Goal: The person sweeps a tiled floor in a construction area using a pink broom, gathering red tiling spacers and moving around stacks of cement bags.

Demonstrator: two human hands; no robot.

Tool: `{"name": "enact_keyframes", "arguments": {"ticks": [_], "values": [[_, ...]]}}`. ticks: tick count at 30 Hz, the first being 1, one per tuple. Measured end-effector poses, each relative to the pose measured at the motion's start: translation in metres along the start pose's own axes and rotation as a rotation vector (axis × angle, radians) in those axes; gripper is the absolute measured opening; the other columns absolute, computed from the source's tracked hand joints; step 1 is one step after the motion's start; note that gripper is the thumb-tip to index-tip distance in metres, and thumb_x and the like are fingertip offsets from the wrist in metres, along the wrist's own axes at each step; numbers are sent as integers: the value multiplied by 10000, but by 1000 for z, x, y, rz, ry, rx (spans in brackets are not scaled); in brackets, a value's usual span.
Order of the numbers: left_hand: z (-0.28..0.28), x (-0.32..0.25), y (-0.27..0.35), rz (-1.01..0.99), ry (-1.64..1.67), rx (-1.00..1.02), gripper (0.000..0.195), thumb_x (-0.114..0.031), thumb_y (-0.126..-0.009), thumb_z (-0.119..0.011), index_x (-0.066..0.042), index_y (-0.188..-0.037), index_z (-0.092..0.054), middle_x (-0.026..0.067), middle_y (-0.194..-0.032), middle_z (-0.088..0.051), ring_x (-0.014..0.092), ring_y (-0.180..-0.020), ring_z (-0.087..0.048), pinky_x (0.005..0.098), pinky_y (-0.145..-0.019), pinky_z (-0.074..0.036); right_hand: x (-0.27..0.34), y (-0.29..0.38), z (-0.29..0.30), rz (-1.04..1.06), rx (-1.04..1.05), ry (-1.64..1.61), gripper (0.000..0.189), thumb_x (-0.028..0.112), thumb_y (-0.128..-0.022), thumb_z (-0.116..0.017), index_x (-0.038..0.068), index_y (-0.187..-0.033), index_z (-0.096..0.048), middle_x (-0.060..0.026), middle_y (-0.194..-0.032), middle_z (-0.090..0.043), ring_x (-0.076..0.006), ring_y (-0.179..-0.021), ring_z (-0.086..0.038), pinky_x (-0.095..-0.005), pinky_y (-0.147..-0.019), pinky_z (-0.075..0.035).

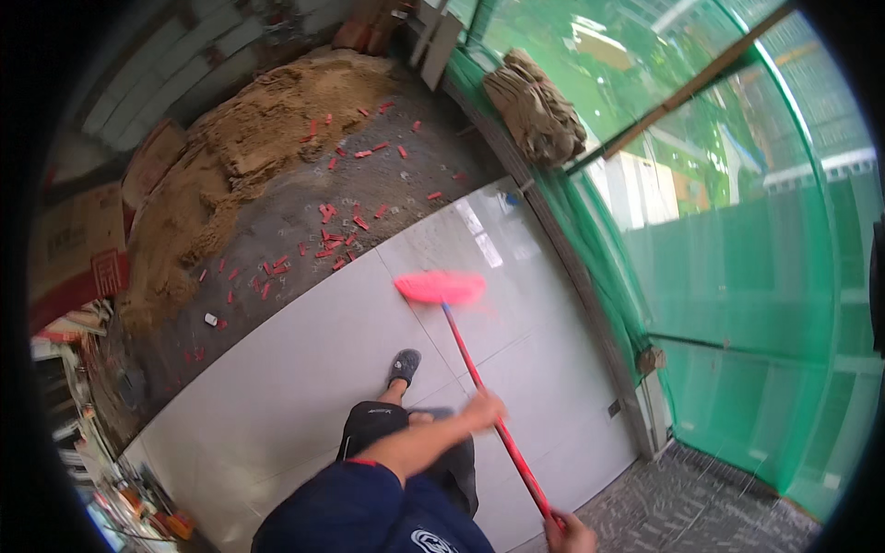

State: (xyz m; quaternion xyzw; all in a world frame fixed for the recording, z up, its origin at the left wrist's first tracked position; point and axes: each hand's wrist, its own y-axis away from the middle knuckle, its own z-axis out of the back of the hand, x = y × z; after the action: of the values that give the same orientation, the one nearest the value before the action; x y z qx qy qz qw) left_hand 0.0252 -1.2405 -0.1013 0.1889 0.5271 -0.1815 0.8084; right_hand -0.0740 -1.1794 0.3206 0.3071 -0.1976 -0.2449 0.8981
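A push broom with a red handle (468, 352) slants across the floor in front of me, its pink bristle head (440, 287) blurred on the pale tiles. My left hand (484, 411) is wrapped around the middle of the handle, the forearm reaching across my body. Lower down, near the bottom edge of the view, my right hand (570, 532) grips the handle's upper end. Beneath the broom, large glossy floor tiles (290, 387) meet at thin joints. My foot in a dark clog (404, 365) stands left of the handle.
Red plastic tile-levelling wedges (332, 238) litter the grey unpaved floor (276, 221) past the tile edge. A sand heap (263, 124) and a cardboard box (76, 249) lie beyond. Green netting (733, 387) lines the right, with a brown sack (536, 107) on the ledge.
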Motion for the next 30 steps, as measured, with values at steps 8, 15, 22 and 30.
{"name": "enact_keyframes", "arguments": {"ticks": [8, 15, 22, 30], "values": [[173, 31, -89, -125, -613, -150, 213, -252, -727, -640, -101, -594, -570, 63, -656, -555, 259, -753, -551, 452, -797, -366, 26, -117, -36, 317, -134, -163, 234, 184, -809, -632, 130, -1036, -636, -152, -797, -636, -326, -713, -621, -394, -620, -487], [-14, -180, -136, -248, -251, 101, 277, -296, -756, -632, -100, -569, -575, 94, -628, -563, 300, -687, -534, 431, -722, -378, -111, -32, 156, -98, -78, -234, 227, 128, -869, -579, 39, -1072, -626, -185, -907, -656, -236, -845, -653, -315, -730, -483], [-245, -307, -178, -421, 18, 594, 213, -262, -775, -605, -82, -663, -595, 111, -727, -607, 302, -812, -579, 438, -822, -402, -194, 5, 272, -254, -220, 55, 209, 138, -855, -598, 24, -1023, -648, -165, -821, -663, -251, -723, -646, -320, -662, -480], [-318, -275, -281, -234, -119, 558, 111, -189, -741, -569, -124, -723, -657, 93, -790, -636, 285, -835, -590, 461, -813, -386, -310, -132, 313, -330, -127, -73, 209, 154, -841, -618, 27, -1004, -657, -180, -709, -629, -248, -604, -605, -332, -591, -469]]}}
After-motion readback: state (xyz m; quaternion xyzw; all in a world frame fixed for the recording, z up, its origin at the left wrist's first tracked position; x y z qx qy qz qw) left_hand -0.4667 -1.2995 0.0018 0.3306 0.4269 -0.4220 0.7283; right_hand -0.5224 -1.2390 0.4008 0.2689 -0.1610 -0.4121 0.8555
